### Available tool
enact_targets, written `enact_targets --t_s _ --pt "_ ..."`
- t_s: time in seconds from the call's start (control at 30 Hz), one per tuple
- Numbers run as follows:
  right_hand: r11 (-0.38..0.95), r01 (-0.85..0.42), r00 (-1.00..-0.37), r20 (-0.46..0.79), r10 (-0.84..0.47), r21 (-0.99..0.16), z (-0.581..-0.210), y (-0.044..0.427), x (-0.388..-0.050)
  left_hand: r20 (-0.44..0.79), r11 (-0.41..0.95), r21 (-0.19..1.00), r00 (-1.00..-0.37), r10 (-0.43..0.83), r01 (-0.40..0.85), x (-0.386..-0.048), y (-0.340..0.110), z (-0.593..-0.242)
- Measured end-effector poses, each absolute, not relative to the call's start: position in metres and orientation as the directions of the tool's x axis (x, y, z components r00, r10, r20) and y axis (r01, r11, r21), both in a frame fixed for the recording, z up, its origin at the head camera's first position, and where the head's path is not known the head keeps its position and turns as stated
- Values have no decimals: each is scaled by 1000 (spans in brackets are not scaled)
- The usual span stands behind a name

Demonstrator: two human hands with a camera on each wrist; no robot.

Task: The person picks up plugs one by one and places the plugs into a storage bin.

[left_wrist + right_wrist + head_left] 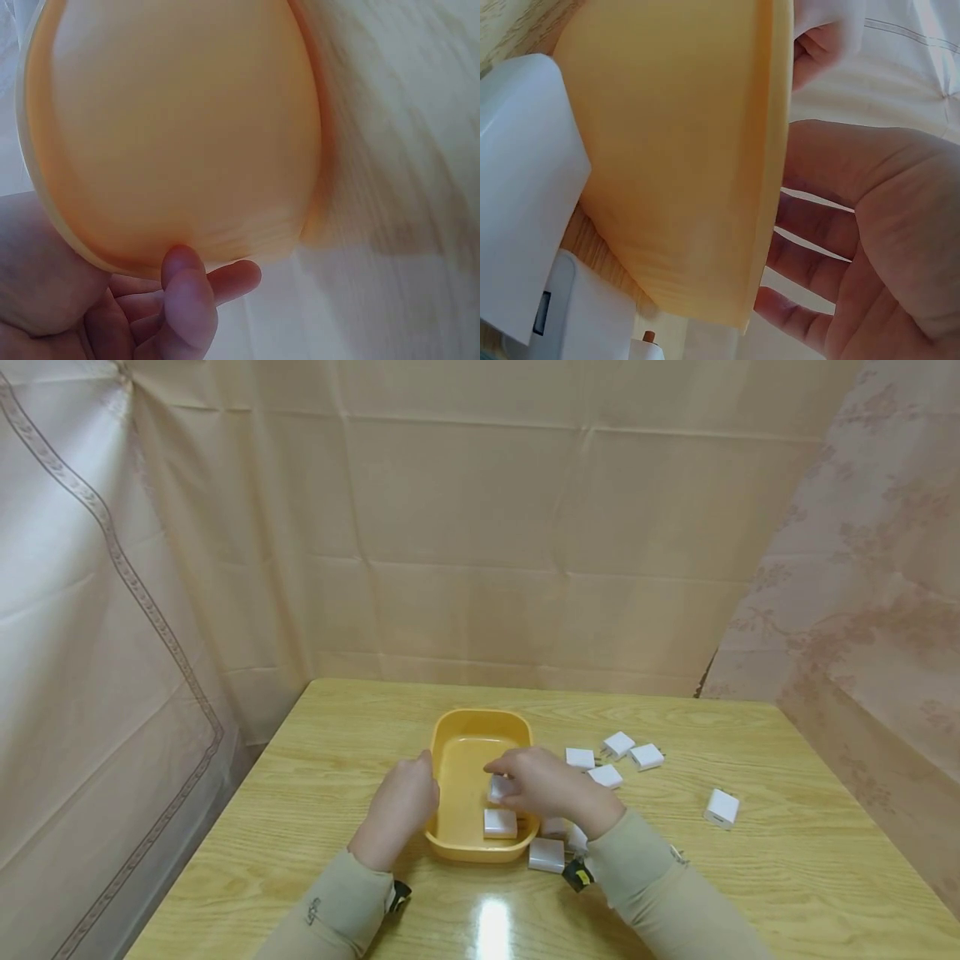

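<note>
A yellow plastic basin (pixel 444 842) stands on the table, and one white charger (pixel 499 823) lies near its front right corner. My right hand (pixel 546 783) reaches over the right side and holds another white charger (pixel 501 789) inside the basin. In the right wrist view the basin wall hides the fingertips of the right hand (pixel 889 240). At the left rim, my left hand (pixel 403 802) grips the basin with curled fingers. The left wrist view shows the left hand (pixel 180 307) against the basin's outer wall (pixel 187 135).
Several white chargers (pixel 604 776) lie loose to the right of the basin. More chargers (pixel 547 855) sit close against its front right side, partly under my right forearm. A single charger (pixel 722 808) lies farther right on the wooden table (pixel 337 760). Cloth curtains (pixel 465 527) surround the table.
</note>
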State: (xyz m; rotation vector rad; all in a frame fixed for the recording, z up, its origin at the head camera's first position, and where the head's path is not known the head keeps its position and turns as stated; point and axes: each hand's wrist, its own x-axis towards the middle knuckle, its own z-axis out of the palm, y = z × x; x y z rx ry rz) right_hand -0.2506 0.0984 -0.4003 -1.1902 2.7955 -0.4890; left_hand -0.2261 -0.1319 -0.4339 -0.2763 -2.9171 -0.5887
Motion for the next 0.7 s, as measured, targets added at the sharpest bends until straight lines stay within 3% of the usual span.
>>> enact_targets --t_s 0.7 --pt "623 -683 -696 82 -713 -380 -398 109 -250 137 914 369 -983 126 168 -225 -129 -431"
